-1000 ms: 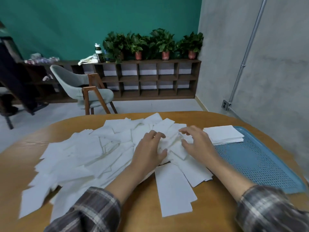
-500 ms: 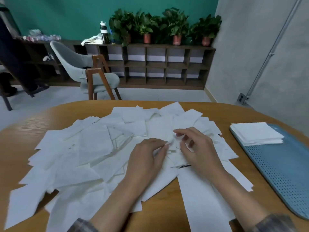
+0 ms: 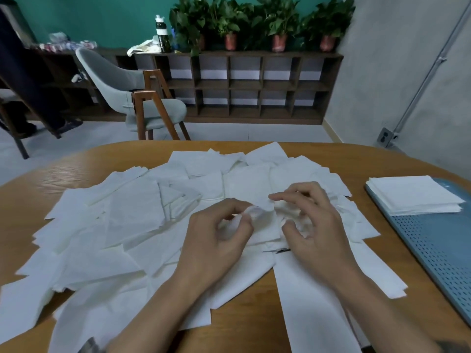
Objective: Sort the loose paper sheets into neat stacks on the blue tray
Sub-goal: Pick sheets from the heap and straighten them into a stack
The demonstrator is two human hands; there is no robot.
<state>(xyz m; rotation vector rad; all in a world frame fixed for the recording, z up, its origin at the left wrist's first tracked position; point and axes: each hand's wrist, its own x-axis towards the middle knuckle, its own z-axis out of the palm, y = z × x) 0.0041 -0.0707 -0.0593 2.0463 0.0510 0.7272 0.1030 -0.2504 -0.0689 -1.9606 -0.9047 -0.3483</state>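
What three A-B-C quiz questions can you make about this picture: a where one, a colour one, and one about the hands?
1. Where is the neat stack of white paper sheets? A. floor B. blue perforated tray C. chair
2. What colour is the back wall? A. yellow B. red C. teal
3. What are the left hand and right hand doing? A. pinching loose white paper sheets B. lying flat C. holding a bottle
1 B: it sits at the tray's far end. 2 C: teal behind the green potted plants. 3 A: fingers curl on crumpled sheets.
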